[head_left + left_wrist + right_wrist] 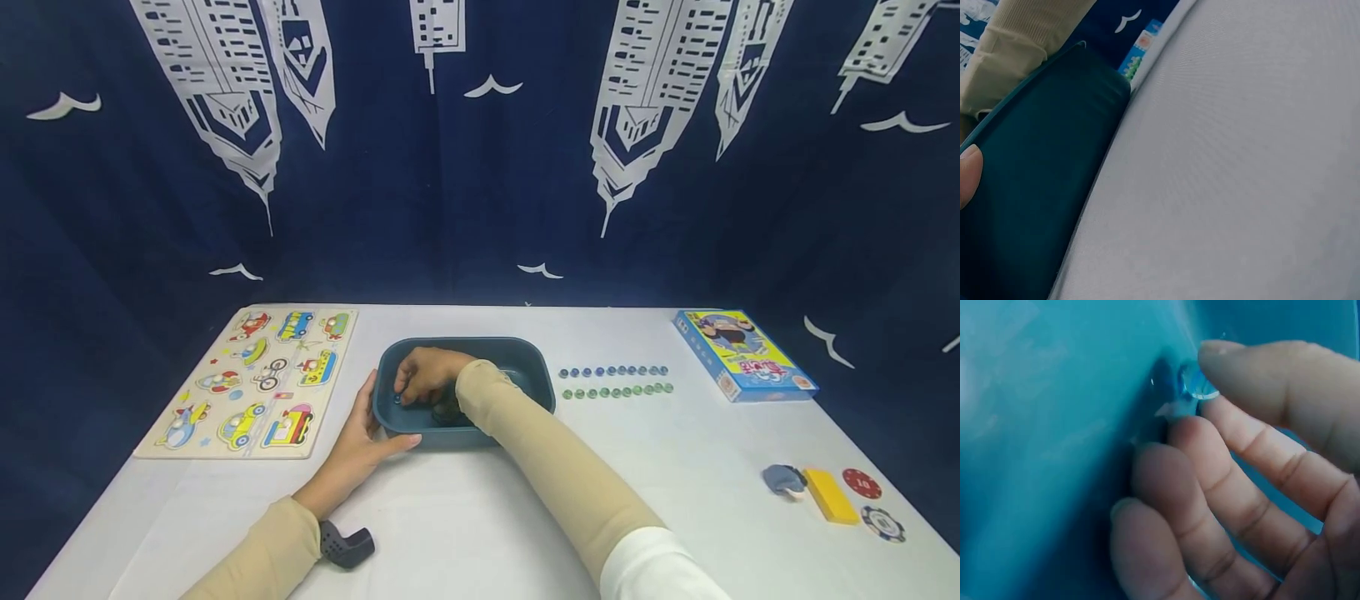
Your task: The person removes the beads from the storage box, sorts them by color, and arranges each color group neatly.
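A dark teal rectangular basin (457, 438) stands on the white table in the head view. My left hand (354, 457) holds its near left corner, thumb on the front wall and fingers along the left side; its thumb (969, 175) shows against the wall in the left wrist view. My right hand (429, 372) reaches down inside the basin at the left end. In the right wrist view a clear glass marble (1199, 384) with blue in it sits between thumb and index fingertip, close to the basin's surface. The other fingers are bent beneath.
Right of the basin lie a row of blue marbles (611, 371) and a row of green marbles (617, 392). A wooden picture puzzle board (247, 383) lies left. A blue game box (742, 354), a yellow block (830, 497), a grey-blue piece (784, 480) and two poker chips (862, 483) lie right.
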{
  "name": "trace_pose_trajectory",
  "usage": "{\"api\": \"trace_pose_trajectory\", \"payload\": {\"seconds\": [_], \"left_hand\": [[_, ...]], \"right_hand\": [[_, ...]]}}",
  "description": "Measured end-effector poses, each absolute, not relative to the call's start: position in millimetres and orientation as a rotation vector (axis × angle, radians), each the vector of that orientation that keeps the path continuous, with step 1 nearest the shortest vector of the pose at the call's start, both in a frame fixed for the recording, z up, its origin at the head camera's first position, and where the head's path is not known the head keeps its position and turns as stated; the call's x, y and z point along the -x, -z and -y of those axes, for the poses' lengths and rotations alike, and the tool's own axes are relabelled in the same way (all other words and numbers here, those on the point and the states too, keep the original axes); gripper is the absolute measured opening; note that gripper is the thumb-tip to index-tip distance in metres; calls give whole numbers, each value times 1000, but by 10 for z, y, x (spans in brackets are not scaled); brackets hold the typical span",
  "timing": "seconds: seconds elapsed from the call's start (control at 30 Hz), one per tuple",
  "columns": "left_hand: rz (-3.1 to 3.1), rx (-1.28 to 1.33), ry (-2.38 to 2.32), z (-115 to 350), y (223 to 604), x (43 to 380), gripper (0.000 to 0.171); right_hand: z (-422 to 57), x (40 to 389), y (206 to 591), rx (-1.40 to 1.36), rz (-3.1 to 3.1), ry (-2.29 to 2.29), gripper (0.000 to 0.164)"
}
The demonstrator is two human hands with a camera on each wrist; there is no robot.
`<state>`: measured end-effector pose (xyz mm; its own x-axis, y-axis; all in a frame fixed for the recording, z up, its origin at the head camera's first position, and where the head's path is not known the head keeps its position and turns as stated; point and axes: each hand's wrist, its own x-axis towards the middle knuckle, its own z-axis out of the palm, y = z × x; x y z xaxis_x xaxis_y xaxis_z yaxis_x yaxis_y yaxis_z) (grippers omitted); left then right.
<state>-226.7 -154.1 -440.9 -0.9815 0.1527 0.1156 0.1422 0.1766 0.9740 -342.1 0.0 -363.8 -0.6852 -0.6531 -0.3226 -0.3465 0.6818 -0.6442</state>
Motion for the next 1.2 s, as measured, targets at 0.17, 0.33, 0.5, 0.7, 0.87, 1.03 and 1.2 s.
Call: {"api": "trace_pose_trajectory", "payload": {"seconds": [0.17,0.33,0.5,0.7,0.87,1.03,1.2], "left_hand": [[-2384,-316,-2009,1519,4409,2275,118],[-2381,-306,-2000,1506,4411,2285,119],[-2394,-297,-1990,1501,4399,2282,118],[-2388,-276,-1985,1514,4399,2287,119],[-2405,-276,-1972,1520,4399,2276,118],[-2422,-275,-1965,1522,4396,2267,118],[-2432,-261,-1964,1526,4401,2267,119]], "right_hand": [[23,3420,3654,759,-2370,730,7],[-41,3427,3621,786,-2349,725,5],[-184,3409,3481,884,-2296,799,7],[-450,3360,3297,1033,-2242,952,13],[-755,3270,3197,1096,-2192,1218,16],[-1091,3171,3130,1068,-2271,1439,15],[-1465,3126,3129,960,-2362,1661,16]]}}
